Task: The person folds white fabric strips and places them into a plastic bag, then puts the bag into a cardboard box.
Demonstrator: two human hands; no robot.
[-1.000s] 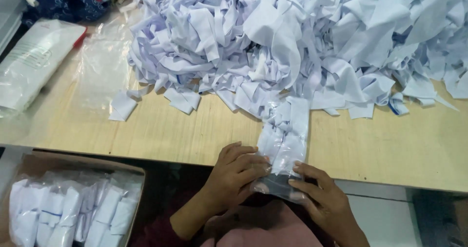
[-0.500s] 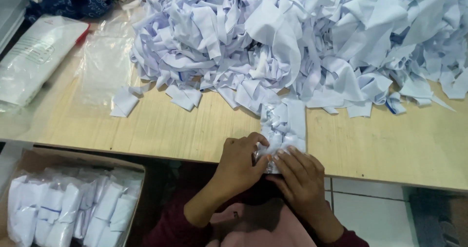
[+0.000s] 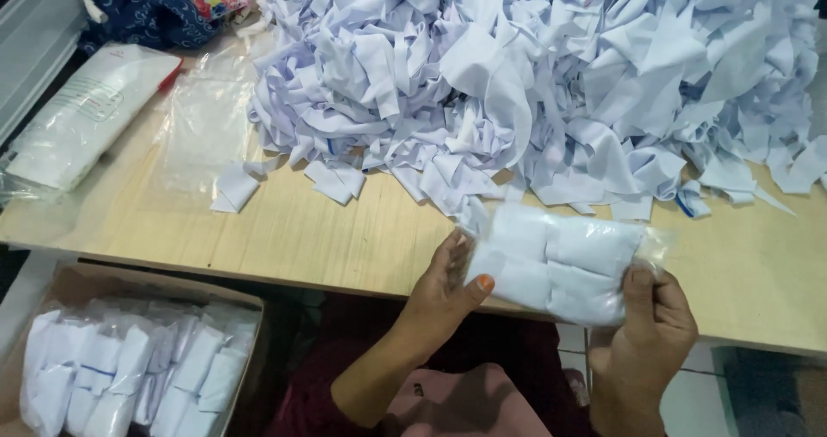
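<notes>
At five o'clock over the surface (image 3: 327, 239), your left hand (image 3: 444, 295) and right hand (image 3: 655, 316) each grip an end of the soft, light, slippery packet (image 3: 560, 265).

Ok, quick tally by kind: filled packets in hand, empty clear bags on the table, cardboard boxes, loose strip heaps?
Filled clear packet of white folded pieces, held by left hand and right hand: 1
Empty clear bags on the table: at least 1, layers unclear
Cardboard box of packets: 1
White strip heap: 1
Total: 4
</notes>
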